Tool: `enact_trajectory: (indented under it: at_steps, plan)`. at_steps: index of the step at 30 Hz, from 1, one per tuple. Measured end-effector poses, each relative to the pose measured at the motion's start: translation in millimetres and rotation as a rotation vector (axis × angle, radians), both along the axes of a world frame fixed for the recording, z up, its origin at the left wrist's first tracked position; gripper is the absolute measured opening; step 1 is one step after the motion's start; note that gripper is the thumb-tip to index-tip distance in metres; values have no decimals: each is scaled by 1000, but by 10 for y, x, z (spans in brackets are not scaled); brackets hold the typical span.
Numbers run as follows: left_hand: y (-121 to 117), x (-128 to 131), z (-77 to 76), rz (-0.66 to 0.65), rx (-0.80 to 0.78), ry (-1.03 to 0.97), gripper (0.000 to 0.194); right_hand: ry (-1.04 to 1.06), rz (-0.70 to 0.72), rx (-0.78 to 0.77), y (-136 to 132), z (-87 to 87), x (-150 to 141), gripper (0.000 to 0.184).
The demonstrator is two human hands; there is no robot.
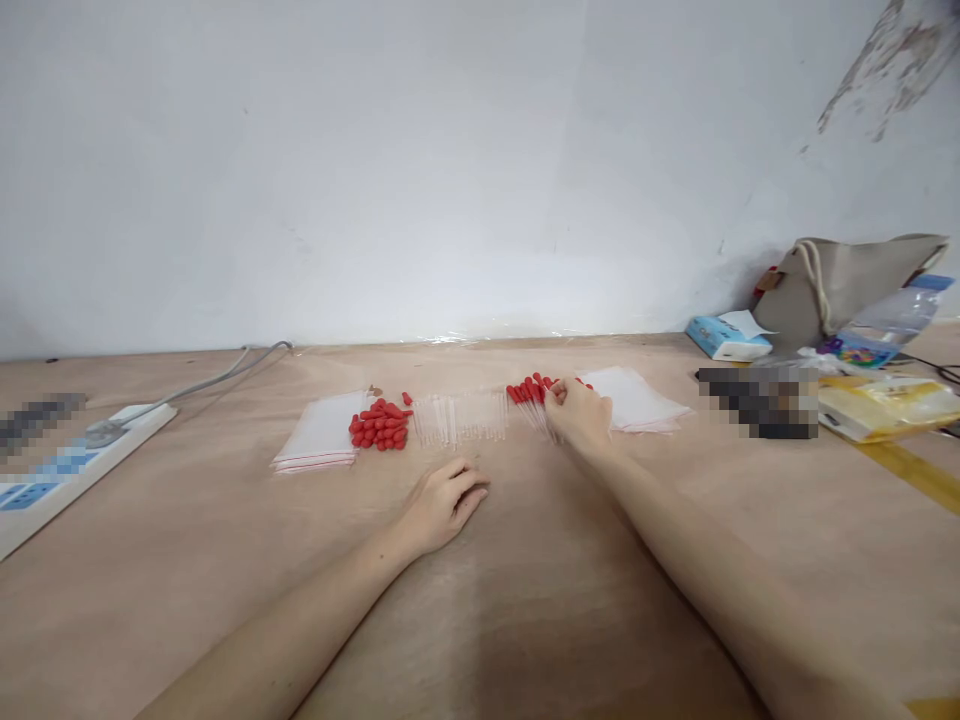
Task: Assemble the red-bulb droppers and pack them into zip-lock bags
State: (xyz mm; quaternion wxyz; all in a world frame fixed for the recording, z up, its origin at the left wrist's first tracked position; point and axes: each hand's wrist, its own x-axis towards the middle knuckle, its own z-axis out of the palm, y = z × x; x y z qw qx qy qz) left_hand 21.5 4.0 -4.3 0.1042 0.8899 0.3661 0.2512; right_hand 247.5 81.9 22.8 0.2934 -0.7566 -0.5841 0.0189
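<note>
My right hand (578,410) is pinched over a row of glass droppers with red rubber bulbs (527,392). Its fingertips close around a dropper at the row's right side, partly hidden by the hand. My left hand (448,503) rests on the table, fingers loosely bent and apart, holding nothing. Beyond it lies a row of clear thin glass tubes (459,418) without bulbs. To their left, loose red rubber bulbs (380,426) form a heap, one bulb lying slightly apart.
Stacks of clear zip bags lie left (321,430) and right (646,398). A power strip (142,420) with a grey cable sits far left. A tissue pack (729,337), bottle (896,318), grey bag (874,280) and yellow packet (889,405) crowd the right, near a blurred dark object.
</note>
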Motion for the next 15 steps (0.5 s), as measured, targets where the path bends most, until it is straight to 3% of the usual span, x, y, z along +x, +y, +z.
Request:
enact_trajectory:
  at_steps: [3,7,12,15]
  plan:
    - [4,-6,-3,-4,-5,-11,19,-70,-43,-51,44,-54,-85,20]
    - [3,-4,0,-14,-13,-32,19,-88,11,-74,65,-101,-84,20]
    - [2,0,8,-21,-28,-49,19,-162,17,-71,4,-68,-89,29]
    - [-1,3,9,-21,-29,-46,18,-218,106,-18,-38,-54,-186,29]
